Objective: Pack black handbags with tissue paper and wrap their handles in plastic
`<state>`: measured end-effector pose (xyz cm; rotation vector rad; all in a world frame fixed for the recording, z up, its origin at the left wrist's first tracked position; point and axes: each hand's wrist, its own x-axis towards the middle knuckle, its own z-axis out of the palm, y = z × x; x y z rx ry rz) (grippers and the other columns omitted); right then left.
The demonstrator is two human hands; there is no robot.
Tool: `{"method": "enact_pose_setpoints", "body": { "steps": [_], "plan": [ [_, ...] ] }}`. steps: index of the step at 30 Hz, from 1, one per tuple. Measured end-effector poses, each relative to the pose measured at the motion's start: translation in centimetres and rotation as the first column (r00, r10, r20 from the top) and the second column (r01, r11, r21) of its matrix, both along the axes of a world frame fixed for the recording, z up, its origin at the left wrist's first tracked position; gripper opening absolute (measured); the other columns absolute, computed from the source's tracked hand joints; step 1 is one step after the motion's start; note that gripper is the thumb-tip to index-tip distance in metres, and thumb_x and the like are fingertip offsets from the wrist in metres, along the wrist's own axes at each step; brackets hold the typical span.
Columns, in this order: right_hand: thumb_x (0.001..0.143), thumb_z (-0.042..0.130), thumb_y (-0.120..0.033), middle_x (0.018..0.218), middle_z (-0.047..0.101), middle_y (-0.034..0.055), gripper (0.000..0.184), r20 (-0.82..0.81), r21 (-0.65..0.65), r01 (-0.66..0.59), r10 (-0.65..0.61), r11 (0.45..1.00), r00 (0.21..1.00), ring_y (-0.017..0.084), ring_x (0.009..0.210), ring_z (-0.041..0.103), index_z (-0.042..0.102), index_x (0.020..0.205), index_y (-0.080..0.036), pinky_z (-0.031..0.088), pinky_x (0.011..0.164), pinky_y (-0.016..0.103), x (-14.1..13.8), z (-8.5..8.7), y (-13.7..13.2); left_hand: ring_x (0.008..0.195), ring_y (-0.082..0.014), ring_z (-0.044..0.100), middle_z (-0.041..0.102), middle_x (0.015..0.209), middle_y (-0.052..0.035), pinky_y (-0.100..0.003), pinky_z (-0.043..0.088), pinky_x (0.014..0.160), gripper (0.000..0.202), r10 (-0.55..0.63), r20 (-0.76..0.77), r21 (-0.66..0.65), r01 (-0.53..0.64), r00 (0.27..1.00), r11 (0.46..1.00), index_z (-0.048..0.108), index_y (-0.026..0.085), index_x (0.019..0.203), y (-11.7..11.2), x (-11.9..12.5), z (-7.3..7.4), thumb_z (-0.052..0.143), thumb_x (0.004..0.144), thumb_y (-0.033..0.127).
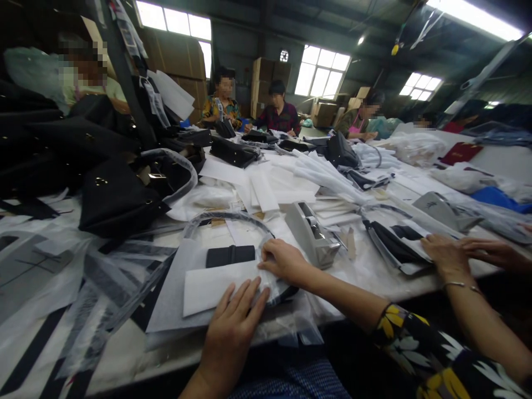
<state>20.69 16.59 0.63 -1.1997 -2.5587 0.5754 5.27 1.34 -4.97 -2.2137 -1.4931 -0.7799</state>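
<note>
A flat handbag wrapped in white paper [199, 291] lies at the near table edge. A black tab [230, 256] shows on it, and its handle arches up in clear plastic [226, 217]. My left hand [233, 324] lies flat on the paper's lower right part, fingers stretched and apart. My right hand [285, 261] rests at the bag's right edge with fingers curled, pinching the paper wrap there. That arm wears a floral sleeve [419, 346].
A grey tape dispenser [312, 235] stands just right of my right hand. A co-worker's hands [449, 256] rest on another wrapped bag [394, 244]. Black handbags [116, 199] pile up at the left. Paper sheets [266, 188] cover the middle. Several people sit across the table.
</note>
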Motion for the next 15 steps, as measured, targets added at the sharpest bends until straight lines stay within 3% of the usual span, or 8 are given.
{"method": "enact_pose_setpoints", "body": {
  "steps": [5, 9, 12, 15],
  "plan": [
    [0.081, 0.075, -0.018, 0.090, 0.065, 0.0013, 0.011, -0.063, 0.017, -0.011, 0.012, 1.000, 0.998, 0.018, 0.090, 0.059, 0.065, 0.086, -0.020, 0.040, 0.076, 0.026, -0.3, -0.3, 0.1, 0.130, -0.0219, 0.052, 0.049, 0.149, 0.0067, -0.044, 0.039, 0.109, 0.046, -0.021, -0.195, -0.051, 0.011, 0.981, 0.999, 0.051, 0.028, 0.142, 0.2, -0.8, -0.3, 0.030, 0.102, 0.017],
    [0.087, 0.066, -0.012, 0.102, 0.068, 0.0013, 0.018, -0.191, 0.067, -0.015, 0.028, 0.998, 0.981, 0.014, 0.091, 0.063, 0.068, 0.101, -0.022, 0.045, 0.084, 0.024, 2.3, 1.0, 0.8, 0.128, -0.0249, 0.055, 0.050, 0.149, 0.0034, -0.045, 0.041, 0.106, 0.050, -0.023, -0.293, -0.026, 0.016, 0.956, 1.000, 0.049, 0.025, 0.144, 0.5, -1.3, -0.5, 0.035, 0.098, 0.014],
    [0.090, 0.064, -0.020, 0.112, 0.069, 0.0048, 0.019, -0.407, -0.005, 0.209, -0.192, 0.978, 0.893, 0.017, 0.101, 0.064, 0.067, 0.109, -0.021, 0.045, 0.096, 0.029, 6.8, 3.0, 2.2, 0.126, -0.0264, 0.056, 0.051, 0.148, 0.0013, -0.046, 0.042, 0.104, 0.054, -0.034, -0.329, 0.013, 0.041, 0.944, 0.999, 0.049, 0.023, 0.144, 0.8, -1.5, -0.8, 0.038, 0.093, 0.011],
    [0.090, 0.065, -0.026, 0.107, 0.071, 0.0071, 0.014, -0.414, -0.235, 0.394, -0.458, 0.888, 0.787, 0.020, 0.101, 0.065, 0.070, 0.101, -0.019, 0.050, 0.095, 0.033, 11.2, 4.4, 4.2, 0.127, -0.0264, 0.056, 0.049, 0.149, 0.0016, -0.047, 0.039, 0.105, 0.055, -0.036, -0.327, 0.035, 0.050, 0.944, 0.998, 0.048, 0.024, 0.145, 1.0, -1.6, -1.2, 0.041, 0.091, 0.012]
  ]
}}
